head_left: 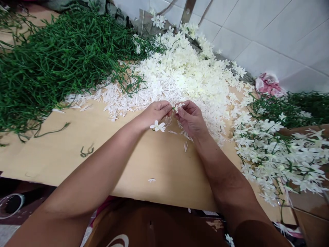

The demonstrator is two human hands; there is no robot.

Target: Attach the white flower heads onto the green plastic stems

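My left hand (pixel 158 112) is closed in a pinch on a thin green stem whose tip pokes out between the fingers. Right beside it, my right hand (pixel 190 118) pinches a small white artificial flower (pixel 179 107) at that stem's tip. A second white flower (pixel 157 126) shows just below my left hand; whether it belongs to the same stem is hidden. Behind both hands spreads a heap of loose white flower heads (pixel 187 68), with a band of thin white sticks (pixel 120 99) along its front edge.
A large pile of green plastic stems (pixel 64 58) covers the left of the cardboard-topped table (pixel 164 164). Assembled white flowers on stems (pixel 280 154) lie at the right edge. A pink-and-white plastic bag (pixel 269 84) sits by the tiled wall (pixel 269 37).
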